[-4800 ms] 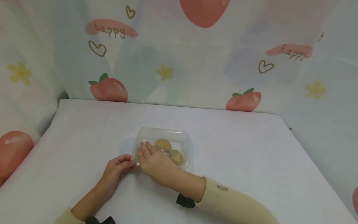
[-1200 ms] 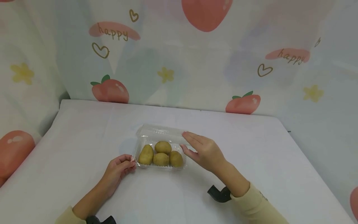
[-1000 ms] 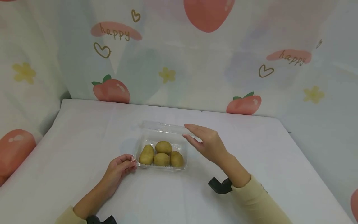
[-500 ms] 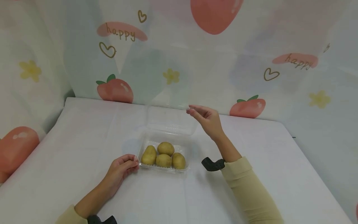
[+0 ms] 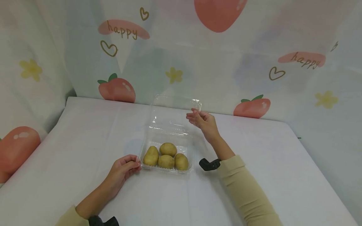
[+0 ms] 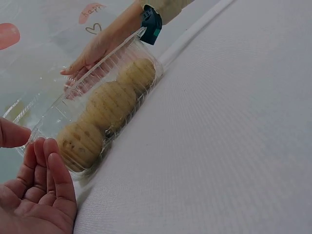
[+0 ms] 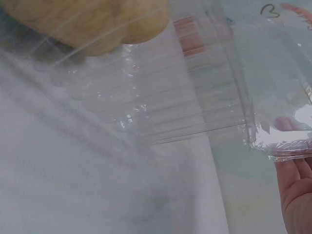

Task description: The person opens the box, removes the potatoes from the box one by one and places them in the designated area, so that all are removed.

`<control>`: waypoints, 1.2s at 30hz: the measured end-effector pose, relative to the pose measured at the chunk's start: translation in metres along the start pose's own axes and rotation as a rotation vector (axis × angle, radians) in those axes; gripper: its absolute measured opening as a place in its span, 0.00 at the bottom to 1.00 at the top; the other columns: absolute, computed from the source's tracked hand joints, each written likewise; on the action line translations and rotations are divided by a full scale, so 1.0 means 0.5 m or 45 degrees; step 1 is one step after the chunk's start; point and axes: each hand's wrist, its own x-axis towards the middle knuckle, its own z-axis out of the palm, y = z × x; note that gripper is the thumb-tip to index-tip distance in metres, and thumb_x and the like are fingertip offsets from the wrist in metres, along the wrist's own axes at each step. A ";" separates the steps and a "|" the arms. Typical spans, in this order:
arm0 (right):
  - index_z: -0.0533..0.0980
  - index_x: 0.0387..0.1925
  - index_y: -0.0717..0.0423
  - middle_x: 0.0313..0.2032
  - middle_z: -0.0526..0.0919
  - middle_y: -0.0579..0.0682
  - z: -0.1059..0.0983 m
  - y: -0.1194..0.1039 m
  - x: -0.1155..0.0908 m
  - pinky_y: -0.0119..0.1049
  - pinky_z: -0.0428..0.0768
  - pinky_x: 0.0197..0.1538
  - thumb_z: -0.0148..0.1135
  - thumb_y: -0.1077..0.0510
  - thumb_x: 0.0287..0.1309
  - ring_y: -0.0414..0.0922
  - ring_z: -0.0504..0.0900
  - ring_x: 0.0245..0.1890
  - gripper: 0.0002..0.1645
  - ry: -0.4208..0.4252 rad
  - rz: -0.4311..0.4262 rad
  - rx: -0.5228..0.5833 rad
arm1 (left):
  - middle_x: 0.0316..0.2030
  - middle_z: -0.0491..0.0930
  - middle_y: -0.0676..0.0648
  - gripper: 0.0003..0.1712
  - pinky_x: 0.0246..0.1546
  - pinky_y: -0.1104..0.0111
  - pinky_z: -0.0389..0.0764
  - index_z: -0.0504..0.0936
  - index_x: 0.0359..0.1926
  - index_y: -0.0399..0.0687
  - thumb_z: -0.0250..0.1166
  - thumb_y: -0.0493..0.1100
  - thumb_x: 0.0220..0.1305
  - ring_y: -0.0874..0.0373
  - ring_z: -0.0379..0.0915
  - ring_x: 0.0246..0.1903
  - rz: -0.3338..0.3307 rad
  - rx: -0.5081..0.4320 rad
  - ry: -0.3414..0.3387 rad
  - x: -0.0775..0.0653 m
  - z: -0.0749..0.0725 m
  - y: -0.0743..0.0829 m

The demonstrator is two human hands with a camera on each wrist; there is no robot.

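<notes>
A clear plastic hinged container [image 5: 192,157] stands on the white table with its lid [image 5: 169,116] tilted up and back. Inside lie several yellow-brown potatoes [image 5: 166,161]; the left one is longer and pear-shaped. My left hand [image 5: 123,169] pinches the container's near left corner between thumb and fingers, and in the left wrist view these fingers [image 6: 58,183] lie against that corner. At the lid's upper right side, my right hand [image 5: 205,124] holds the edge, thumb on one side and fingers on the other. The right wrist view shows this right hand [image 7: 297,190] partly through the plastic.
The white cloth-covered table [image 5: 254,169] extends around the container. Behind it rises a printed backdrop [image 5: 215,69] with strawberries, hearts and "happy" lettering. A black wrist piece [image 5: 209,164] sticks out from the right wrist, another black piece [image 5: 104,221] from the left.
The right hand has moved from over the container to its right side, then up and back with the lid, which has swung from closed to raised. The left hand stays at its corner.
</notes>
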 end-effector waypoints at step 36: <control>0.59 0.60 0.75 0.50 0.75 0.66 0.000 0.036 -0.009 0.35 0.76 0.47 0.42 0.54 0.69 0.43 0.81 0.40 0.29 -0.169 0.527 0.174 | 0.30 0.73 0.48 0.03 0.39 0.71 0.76 0.72 0.34 0.38 0.55 0.30 0.58 0.60 0.74 0.33 0.060 -0.045 -0.189 -0.003 -0.014 0.002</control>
